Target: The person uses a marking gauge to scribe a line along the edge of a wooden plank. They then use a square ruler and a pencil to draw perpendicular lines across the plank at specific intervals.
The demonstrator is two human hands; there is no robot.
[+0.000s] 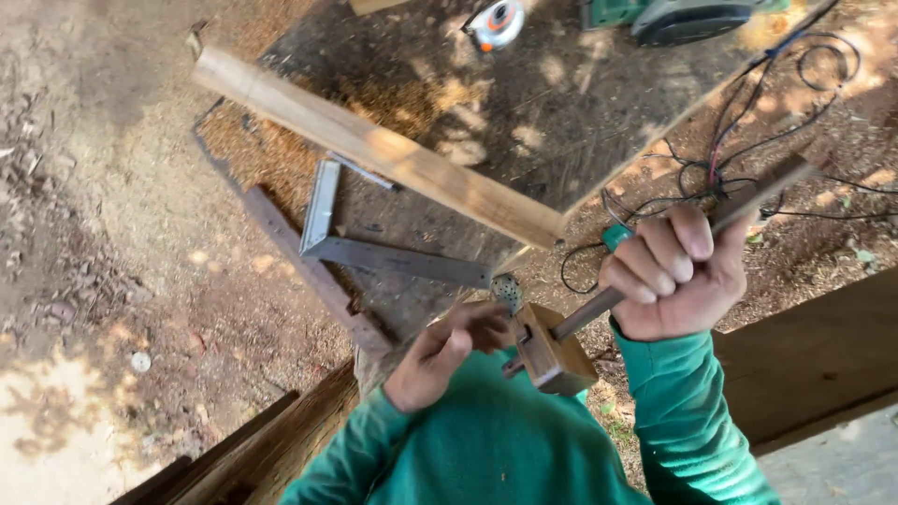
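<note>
Green sleeves (486, 449) fill the near edge, and both hands meet just above them around a wooden marking gauge (554, 348). Far beyond, a dark bench (561, 103) carries a long pale batten (374, 150) that lies slantwise with one end past the bench edge; a knock there could tip it to the dirt. Left of centre a steel square (374, 248) lies on the bench, also close to that edge. A tangle of black cable (748, 159) trails on the ground to the right, near enough to snag a foot. The right hand (673, 276) is closed in a fist around the gauge's stem (655, 262), held in the air with nothing under it; if that fist loosens, the gauge could drop. The left hand (449, 351) is curled with fingertips touching the gauge's block, near a small metal part; whether it pinches anything I cannot tell. A finger could be scratched if the block slides along the stem. Far off lies a small round tape (496, 23).
</note>
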